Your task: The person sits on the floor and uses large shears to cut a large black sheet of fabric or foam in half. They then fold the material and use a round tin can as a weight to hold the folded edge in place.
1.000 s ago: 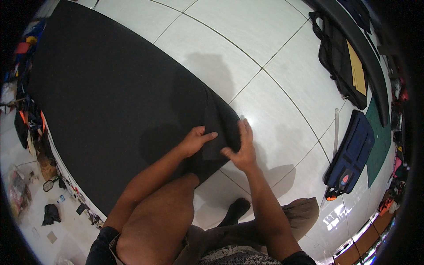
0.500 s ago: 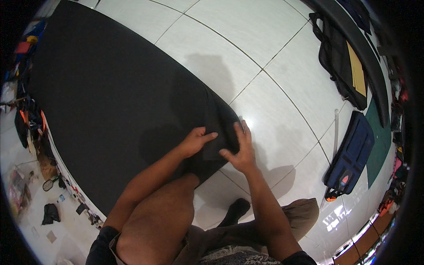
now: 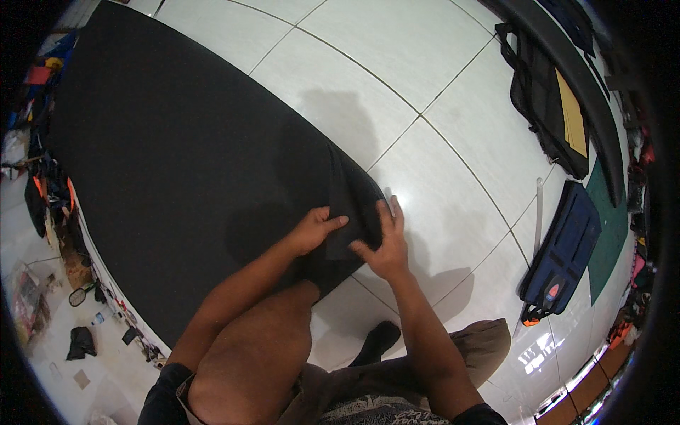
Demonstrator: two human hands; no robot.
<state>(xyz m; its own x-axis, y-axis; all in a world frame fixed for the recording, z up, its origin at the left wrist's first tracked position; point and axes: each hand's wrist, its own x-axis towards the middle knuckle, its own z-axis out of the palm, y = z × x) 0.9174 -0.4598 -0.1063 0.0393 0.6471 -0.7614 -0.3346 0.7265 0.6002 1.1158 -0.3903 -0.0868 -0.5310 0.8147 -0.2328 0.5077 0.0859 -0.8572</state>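
A large matte black sheet, like fabric or thin foam (image 3: 177, 142), lies over the left and middle of the tiled floor. At its near right end, a narrow flap (image 3: 343, 241) is folded up. My left hand (image 3: 312, 231) is closed on this flap, thumb on top and the other fingers partly hidden beneath. Beside the sheet's right end, my right hand (image 3: 388, 248) has its fingers spread and its thumb pointing towards the flap. Nothing shows in its grasp; whether its fingertips touch the sheet's edge, I cannot tell.
At the right lie a black bag (image 3: 542, 99), a navy blue case with pockets (image 3: 563, 248), a clear ruler-like strip (image 3: 539, 212) and a green mat (image 3: 605, 241). A long black roll (image 3: 595, 92) curves beyond them. Clutter, including a black pouch (image 3: 82, 343), lines the left.
The flap's folded edge stands out more clearly, and my left thumb now presses on it. My right hand has shifted slightly left, its fingers still spread.
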